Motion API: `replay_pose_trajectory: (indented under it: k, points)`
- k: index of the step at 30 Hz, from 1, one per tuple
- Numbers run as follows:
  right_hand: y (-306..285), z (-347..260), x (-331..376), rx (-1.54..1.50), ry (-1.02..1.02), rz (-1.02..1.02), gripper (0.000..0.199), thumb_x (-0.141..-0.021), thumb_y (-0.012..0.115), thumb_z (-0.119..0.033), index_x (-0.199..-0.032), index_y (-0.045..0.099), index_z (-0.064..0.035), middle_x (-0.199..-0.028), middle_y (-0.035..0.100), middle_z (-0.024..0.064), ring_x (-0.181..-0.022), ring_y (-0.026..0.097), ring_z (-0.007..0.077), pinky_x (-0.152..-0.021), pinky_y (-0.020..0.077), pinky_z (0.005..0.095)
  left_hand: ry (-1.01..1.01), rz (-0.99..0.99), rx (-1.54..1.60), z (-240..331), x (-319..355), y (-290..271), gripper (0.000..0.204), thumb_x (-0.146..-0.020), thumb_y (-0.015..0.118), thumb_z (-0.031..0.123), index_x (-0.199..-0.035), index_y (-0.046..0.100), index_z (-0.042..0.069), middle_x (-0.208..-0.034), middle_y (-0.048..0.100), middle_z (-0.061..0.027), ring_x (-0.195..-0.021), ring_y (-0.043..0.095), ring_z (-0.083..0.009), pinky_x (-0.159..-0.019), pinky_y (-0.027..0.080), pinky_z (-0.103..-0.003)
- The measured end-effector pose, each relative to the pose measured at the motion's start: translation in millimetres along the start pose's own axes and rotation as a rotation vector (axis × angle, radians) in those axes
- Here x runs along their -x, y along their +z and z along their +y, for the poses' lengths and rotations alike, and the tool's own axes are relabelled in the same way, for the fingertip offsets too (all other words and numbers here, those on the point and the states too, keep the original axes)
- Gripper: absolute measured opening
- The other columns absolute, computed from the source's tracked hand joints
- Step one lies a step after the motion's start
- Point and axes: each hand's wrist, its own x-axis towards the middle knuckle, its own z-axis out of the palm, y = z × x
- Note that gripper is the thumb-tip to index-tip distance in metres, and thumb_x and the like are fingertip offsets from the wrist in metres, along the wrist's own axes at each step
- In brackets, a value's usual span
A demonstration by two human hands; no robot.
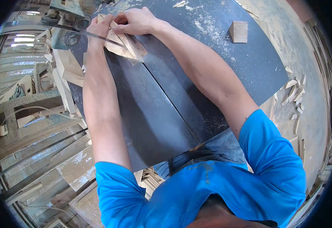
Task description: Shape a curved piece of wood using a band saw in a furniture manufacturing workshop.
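Note:
My two arms reach across a dark metal saw table (150, 102) to a pale piece of wood (116, 43) near its far left edge. A thin saw blade (111, 39) slants down from the machine head to the wood. My left hand (99, 27) is closed round the far end of the piece. Beside it, my right hand (137, 22) has its fingers bent and pressed on the right side of the wood. A narrower wooden strip (135, 45) lies along that right side; I cannot tell whether it is separate. The wood's near end lies by the table slot.
A dusty metal machine guide (69, 19) hangs at the upper left, close to my left hand. A small wooden block (239, 32) stands on the table's right part. Several offcuts (296, 93) lie on the floor at right; wood pieces (68, 66) lean at the table's left.

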Motion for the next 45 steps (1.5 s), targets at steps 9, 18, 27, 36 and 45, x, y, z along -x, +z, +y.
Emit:
replay_pose_trajectory:
  k: [9,18,27,36,45]
  points:
    - [-4.6,-1.3,2.7,-0.033,0.005,-0.007,0.053,-0.093,0.069,-0.058,-0.131,0.075,-0.0217,-0.118,0.081,0.0048,-0.113,0.075,0.0254,-0.1,0.0507,0.0454,-0.088,-0.052,0.017,-7.6,-7.4,1.5,0.081,-0.075,0.074,0.066,-0.133,0.072,0.008,-0.126,0.075,-0.0254,-0.121,0.071,-0.0374,-0.106,0.052,-0.043]
    - [-2.8,-0.4,2.6,-0.112,0.025,0.014,0.046,-0.088,0.067,-0.054,-0.119,0.081,-0.0218,-0.117,0.081,0.0051,-0.114,0.073,0.0278,-0.102,0.0437,0.0503,0.005,0.06,0.078,-2.4,-8.9,7.8,0.053,-0.08,0.082,0.049,-0.106,0.082,0.002,-0.1,0.08,-0.015,-0.089,0.074,-0.0235,-0.083,0.056,-0.038]
    - [0.7,2.9,1.8,-0.133,0.017,0.011,0.045,-0.088,0.065,-0.054,-0.118,0.081,-0.0232,-0.116,0.081,0.0044,-0.114,0.073,0.0273,-0.103,0.0442,0.0503,-0.032,0.032,0.181,0.8,-5.3,5.4,0.048,-0.082,0.084,0.045,-0.104,0.082,0.002,-0.096,0.08,-0.0108,-0.086,0.072,-0.0184,-0.08,0.056,-0.036]
    - [-0.8,-0.1,1.8,-0.107,0.026,0.005,0.044,-0.091,0.064,-0.052,-0.119,0.08,-0.0234,-0.117,0.08,0.0046,-0.116,0.073,0.0273,-0.104,0.0435,0.0513,-0.115,0.034,0.299,6.9,-4.0,5.0,0.044,-0.078,0.086,0.04,-0.099,0.083,0.002,-0.092,0.078,-0.0057,-0.081,0.068,-0.0139,-0.076,0.055,-0.033]
    - [-4.9,-4.5,2.3,-0.004,0.026,-0.033,0.049,-0.098,0.06,-0.054,-0.138,0.073,-0.0279,-0.119,0.08,0.0063,-0.113,0.074,0.0276,-0.101,0.047,0.0463,-0.129,0.005,0.312,10.8,-5.4,2.8,0.043,-0.079,0.086,0.038,-0.102,0.084,0.002,-0.093,0.079,-0.0057,-0.082,0.069,-0.0129,-0.075,0.055,-0.032]
